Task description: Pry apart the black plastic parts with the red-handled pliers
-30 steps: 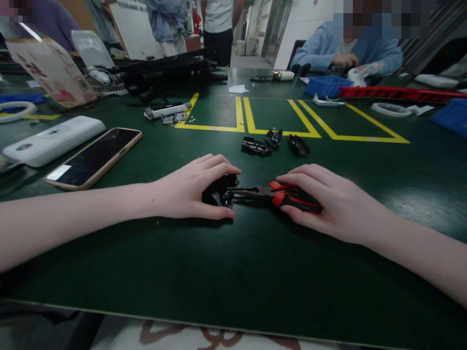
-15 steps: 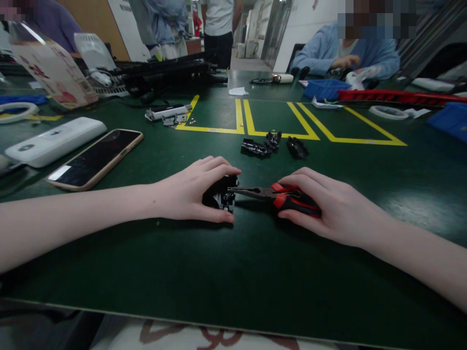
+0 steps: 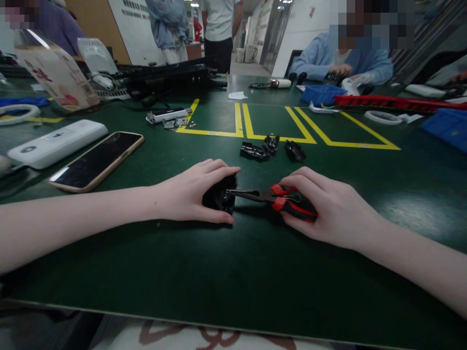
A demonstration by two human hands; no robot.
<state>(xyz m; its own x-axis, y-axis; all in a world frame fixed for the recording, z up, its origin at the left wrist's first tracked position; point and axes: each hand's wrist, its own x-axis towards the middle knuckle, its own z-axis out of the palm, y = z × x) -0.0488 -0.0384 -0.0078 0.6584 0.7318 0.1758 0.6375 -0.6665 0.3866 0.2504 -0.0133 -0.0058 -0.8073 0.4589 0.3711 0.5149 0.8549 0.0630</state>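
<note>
My left hand (image 3: pixel 189 192) is wrapped round a small black plastic part (image 3: pixel 221 196) that rests on the green table (image 3: pixel 233 272). My right hand (image 3: pixel 328 206) grips the red and black handles of needle-nose pliers (image 3: pixel 272 197). The pliers' metal jaws point left and their tips touch the black part's right side. Much of the part is hidden under my fingers.
Three loose black parts (image 3: pixel 268 147) lie just beyond my hands near yellow tape lines (image 3: pixel 241 119). A phone (image 3: pixel 97 160) and a white device (image 3: pixel 56 143) lie at the left. Blue bins (image 3: pixel 323 94), a red rail and a seated person in blue are at the far right.
My hands stay in place; the black part has tilted slightly in my left hand and the pliers' tips sit a little higher on it. The view shifted slightly.
</note>
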